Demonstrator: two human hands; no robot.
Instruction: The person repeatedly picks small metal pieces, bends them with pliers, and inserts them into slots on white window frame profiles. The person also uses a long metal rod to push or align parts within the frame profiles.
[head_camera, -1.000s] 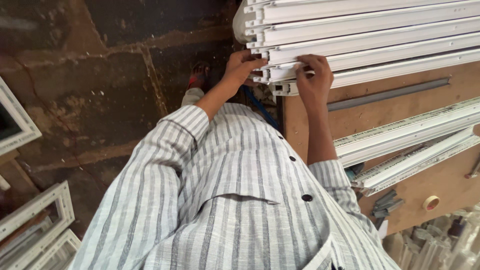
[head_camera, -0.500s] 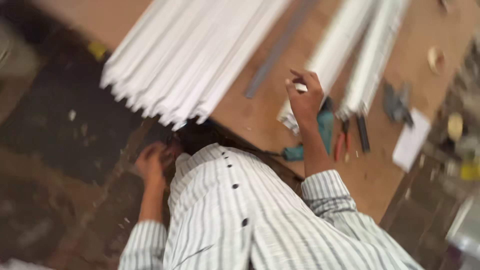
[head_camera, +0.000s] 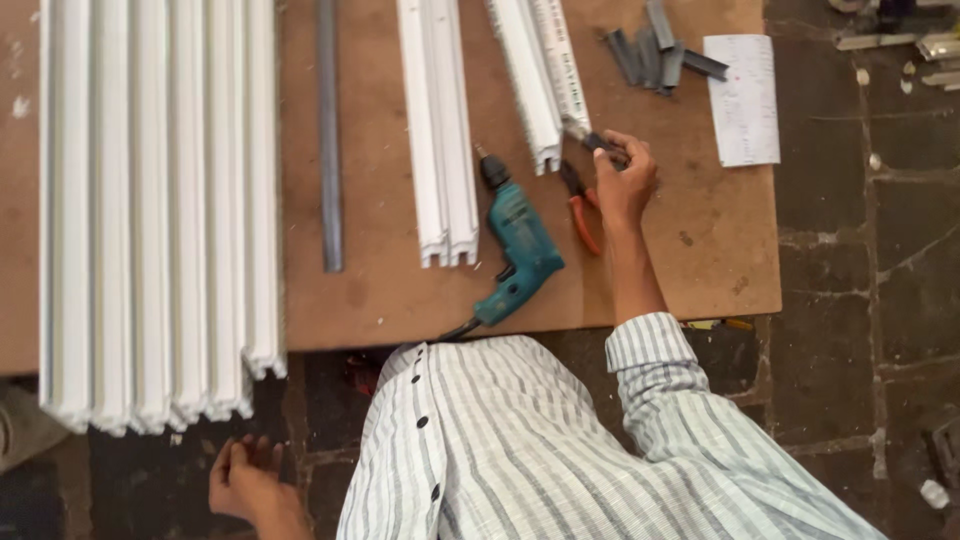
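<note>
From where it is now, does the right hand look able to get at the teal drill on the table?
Probably yes. The right hand rests on the table near the drill, with only red-handled pliers lying between them.

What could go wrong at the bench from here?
1. The stack of long white plastic profiles overhangs the brown wooden table edge; a knock from the body might tip it off.
2. The teal electric drill lies close to the table edge with its cord going over it; a snag could drag it down.
3. The right hand grips a small dark tool beside the red-handled pliers; a slip could nick the fingers.
</note>
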